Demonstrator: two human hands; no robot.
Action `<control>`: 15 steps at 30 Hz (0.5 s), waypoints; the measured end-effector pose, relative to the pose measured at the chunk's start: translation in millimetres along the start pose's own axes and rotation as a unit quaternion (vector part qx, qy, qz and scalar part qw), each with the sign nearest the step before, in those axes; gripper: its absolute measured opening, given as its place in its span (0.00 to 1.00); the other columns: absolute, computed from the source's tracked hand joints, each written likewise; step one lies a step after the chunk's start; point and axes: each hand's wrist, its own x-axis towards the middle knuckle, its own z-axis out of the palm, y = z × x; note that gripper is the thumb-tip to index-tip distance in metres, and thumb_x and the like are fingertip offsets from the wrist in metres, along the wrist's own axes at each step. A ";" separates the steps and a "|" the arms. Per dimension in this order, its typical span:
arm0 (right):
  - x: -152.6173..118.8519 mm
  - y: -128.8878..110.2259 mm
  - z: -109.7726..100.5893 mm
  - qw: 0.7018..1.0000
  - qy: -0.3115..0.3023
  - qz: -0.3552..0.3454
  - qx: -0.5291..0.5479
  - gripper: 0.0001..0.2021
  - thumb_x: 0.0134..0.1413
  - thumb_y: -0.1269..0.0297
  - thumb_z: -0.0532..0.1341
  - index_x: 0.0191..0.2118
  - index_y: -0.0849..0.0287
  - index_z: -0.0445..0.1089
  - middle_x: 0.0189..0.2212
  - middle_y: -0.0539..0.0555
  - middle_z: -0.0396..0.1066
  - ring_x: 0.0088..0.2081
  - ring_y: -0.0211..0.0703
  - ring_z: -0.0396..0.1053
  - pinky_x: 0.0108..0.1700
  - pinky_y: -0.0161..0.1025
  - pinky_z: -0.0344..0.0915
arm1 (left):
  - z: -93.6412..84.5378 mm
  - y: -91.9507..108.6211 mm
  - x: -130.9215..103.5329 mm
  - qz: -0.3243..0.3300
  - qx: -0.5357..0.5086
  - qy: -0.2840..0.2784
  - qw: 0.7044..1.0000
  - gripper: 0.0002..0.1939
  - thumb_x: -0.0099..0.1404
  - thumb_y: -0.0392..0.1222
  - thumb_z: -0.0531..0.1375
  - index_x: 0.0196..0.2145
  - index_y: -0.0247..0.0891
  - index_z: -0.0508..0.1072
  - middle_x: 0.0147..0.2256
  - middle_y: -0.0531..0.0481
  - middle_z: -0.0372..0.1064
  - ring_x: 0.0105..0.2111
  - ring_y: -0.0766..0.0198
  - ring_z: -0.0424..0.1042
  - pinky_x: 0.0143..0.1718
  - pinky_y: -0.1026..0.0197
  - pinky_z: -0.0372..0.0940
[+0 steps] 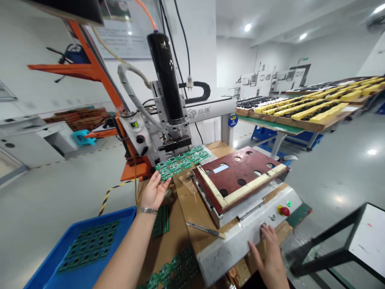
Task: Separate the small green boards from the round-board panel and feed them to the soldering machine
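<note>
A long green circuit board panel (180,162) is pinched at its near left corner by my left hand (155,190), held up beneath the black machine head (174,142). My right hand (269,251) rests on the machine's grey front panel (228,245), its fingers spread. One fingertip is at a round metal button (263,224). To the right of that hand are a red emergency stop knob (284,210) and a lit green button (289,204). Behind the front panel lies a reddish-brown fixture plate (237,168) with round holes and pale edge strips.
A utility knife (206,229) lies before the fixture. On the lower left, a blue tray (39,269) holds green board panels (90,245). More boards (174,269) lie on the cardboard-covered bench (177,216). At right stands a black-framed stool (339,245); yellow parts (319,106) fill a table behind.
</note>
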 end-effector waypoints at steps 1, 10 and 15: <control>-0.2 -0.1 0.0 1.000 -0.001 0.001 0.000 0.26 0.57 0.52 0.53 0.55 0.65 0.54 0.52 0.67 0.61 0.60 0.61 0.53 0.53 0.59 0.61 | 1.1 0.0 0.2 0.000 0.000 -0.001 1.000 0.09 0.61 0.26 0.55 0.32 0.35 0.72 0.33 0.49 0.74 0.33 0.64 0.74 0.36 0.58 0.70; -1.0 1.3 -0.8 1.000 -0.008 0.006 0.000 0.27 0.57 0.52 0.54 0.56 0.64 0.53 0.53 0.67 0.60 0.60 0.60 0.52 0.53 0.60 0.61 | 1.9 0.4 2.1 -0.002 -0.005 0.000 1.000 0.12 0.62 0.24 0.52 0.31 0.37 0.72 0.31 0.50 0.75 0.32 0.64 0.75 0.36 0.61 0.71; -0.7 0.6 -0.7 1.000 -0.010 0.005 -0.001 0.27 0.57 0.52 0.53 0.56 0.65 0.54 0.53 0.67 0.59 0.60 0.61 0.52 0.54 0.61 0.60 | -3.3 1.7 1.3 -0.006 -0.004 0.001 1.000 0.13 0.63 0.25 0.50 0.30 0.38 0.71 0.31 0.51 0.76 0.32 0.65 0.76 0.36 0.62 0.71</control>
